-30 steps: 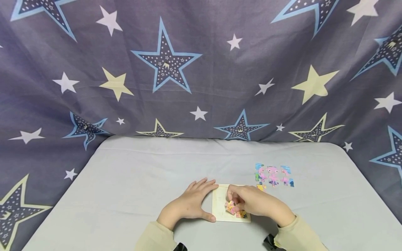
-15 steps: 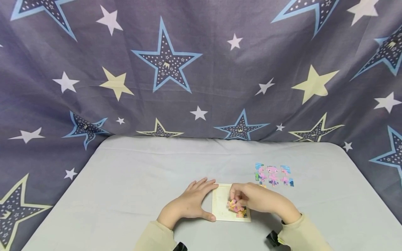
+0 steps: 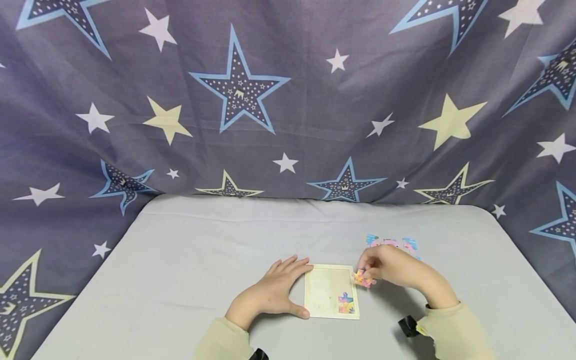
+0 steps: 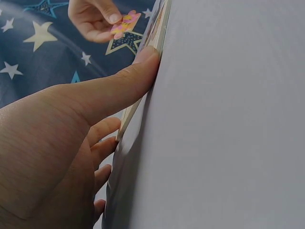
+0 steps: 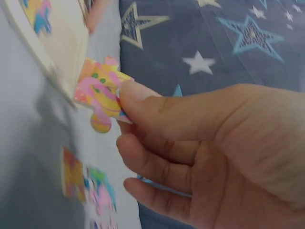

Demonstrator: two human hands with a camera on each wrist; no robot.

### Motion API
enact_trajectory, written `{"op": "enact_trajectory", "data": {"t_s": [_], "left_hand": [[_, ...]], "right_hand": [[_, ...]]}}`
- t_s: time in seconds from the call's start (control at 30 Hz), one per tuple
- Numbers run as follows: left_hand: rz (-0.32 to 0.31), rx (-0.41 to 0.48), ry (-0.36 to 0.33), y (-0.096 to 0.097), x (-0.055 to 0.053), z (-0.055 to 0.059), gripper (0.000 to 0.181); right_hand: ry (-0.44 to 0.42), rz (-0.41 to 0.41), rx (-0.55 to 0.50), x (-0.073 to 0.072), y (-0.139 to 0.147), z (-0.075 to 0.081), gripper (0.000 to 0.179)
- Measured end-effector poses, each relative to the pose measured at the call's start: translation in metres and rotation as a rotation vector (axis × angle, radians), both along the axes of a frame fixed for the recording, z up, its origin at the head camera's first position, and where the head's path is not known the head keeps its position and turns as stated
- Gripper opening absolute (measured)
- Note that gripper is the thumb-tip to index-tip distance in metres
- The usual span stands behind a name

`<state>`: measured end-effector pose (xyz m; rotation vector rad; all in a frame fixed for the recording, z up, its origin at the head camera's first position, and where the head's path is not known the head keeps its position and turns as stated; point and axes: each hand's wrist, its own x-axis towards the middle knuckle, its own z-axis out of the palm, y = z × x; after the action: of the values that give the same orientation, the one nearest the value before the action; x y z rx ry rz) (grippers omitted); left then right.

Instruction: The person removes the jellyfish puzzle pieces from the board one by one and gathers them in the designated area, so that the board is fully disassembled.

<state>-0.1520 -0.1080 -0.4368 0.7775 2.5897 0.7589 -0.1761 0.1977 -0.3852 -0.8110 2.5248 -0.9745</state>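
My right hand (image 3: 396, 267) pinches a pink and yellow jigsaw piece (image 3: 363, 279) between thumb and fingers, just beyond the right edge of the puzzle tray. In the right wrist view, green dots show on the held piece (image 5: 100, 90). My left hand (image 3: 274, 290) has its fingers spread, with thumb and fingertips at the left edge of the shallow, cream puzzle tray (image 3: 324, 285). Inside the tray's near right corner lie blue, pink and yellow jigsaw pieces (image 3: 345, 304). The left wrist view has the left thumb (image 4: 128, 78) against the tray's side.
Behind the right hand, loose jigsaw pieces (image 3: 409, 243) with blue and pink print lie on the grey cloth (image 3: 225, 240), partly hidden by that hand. The right wrist view also has a yellow-orange piece (image 5: 72, 174) there. A star-patterned curtain (image 3: 288, 125) hangs behind the table.
My right hand has carried the jigsaw piece right and away from over the tray, uncovering the pieces in its corner. It now covers part of the loose pieces. The left hand has stayed put.
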Motion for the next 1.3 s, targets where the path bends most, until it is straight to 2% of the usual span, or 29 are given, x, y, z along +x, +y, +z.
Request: {"op": "enact_trajectory", "data": {"t_s": [0.27, 0.47, 0.6, 0.7, 0.87, 1.1, 1.3], "left_hand": [[-0.005, -0.006, 0.006, -0.001, 0.0, -0.001, 0.106], [-0.005, -0.006, 0.008, -0.001, 0.0, -0.002, 0.106], [-0.006, -0.007, 0.004, 0.0, -0.001, -0.001, 0.106], [-0.006, -0.006, 0.003, 0.0, -0.001, -0.001, 0.106], [-0.004, -0.003, 0.0, -0.001, -0.001, -0.001, 0.106], [-0.004, 0.001, 0.003, -0.001, -0.001, -0.002, 0.106], [-0.002, -0.003, 0.003, 0.0, -0.001, -0.001, 0.107]], "right_hand": [[-0.014, -0.048, -0.017, -0.01, 0.031, -0.003, 0.009], [0.004, -0.094, 0.031, -0.015, 0.05, -0.008, 0.008], [-0.031, -0.09, 0.038, -0.016, 0.061, -0.01, 0.007], [-0.071, -0.089, 0.035, -0.016, 0.064, -0.01, 0.003], [-0.073, -0.091, 0.049, -0.018, 0.064, -0.014, 0.005], [-0.083, -0.138, 0.071, -0.019, 0.063, -0.018, 0.004], [-0.006, -0.12, 0.071, -0.022, 0.068, -0.023, 0.004]]}}
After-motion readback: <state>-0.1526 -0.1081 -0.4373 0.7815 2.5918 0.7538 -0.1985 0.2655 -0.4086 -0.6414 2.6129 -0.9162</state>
